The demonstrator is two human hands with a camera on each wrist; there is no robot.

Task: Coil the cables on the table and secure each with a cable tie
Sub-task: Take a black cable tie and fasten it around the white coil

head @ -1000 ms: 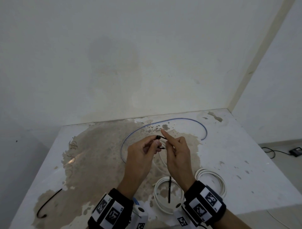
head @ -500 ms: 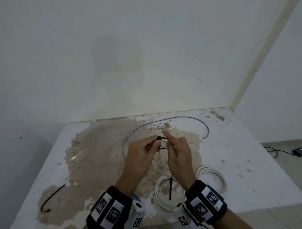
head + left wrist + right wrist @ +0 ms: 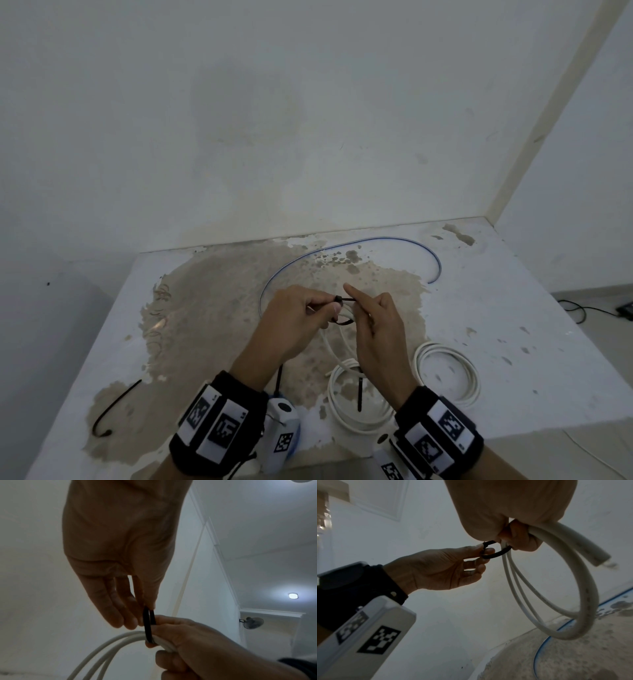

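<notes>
Nearest the body, two white coils are seen lying on the table [image 3: 513, 342]: one tied coil [image 3: 346, 411] with a black tie across it, and a second coil [image 3: 448, 373] just to its right. A loose black tie [image 3: 114, 409] lies near the left front edge.

Above these, a third white cable coil [image 3: 556, 601] is held off the table between both hands. It is clamped in the curled fingers of the right hand [image 3: 378, 337], whose forefinger is stretched forward. A black cable tie [image 3: 494, 553] is looped round the bundled strands, and its head end is pinched between thumb and fingertips of the left hand [image 3: 294, 325]. The loop appears slack, with a clear gap between tie and cable.

The step in hand is judged to be the cinching of this tie. It would be done well if the strands were kept stacked flat in the right hand's grip, the head were steadied by the left, and the tail were drawn straight through until the loop sits snug without crushing the cable. Whether the tail is already through the head cannot be told.

Farthest away, a blue cable [image 3: 342, 245] is left uncoiled in a wide arc near the wall.
</notes>
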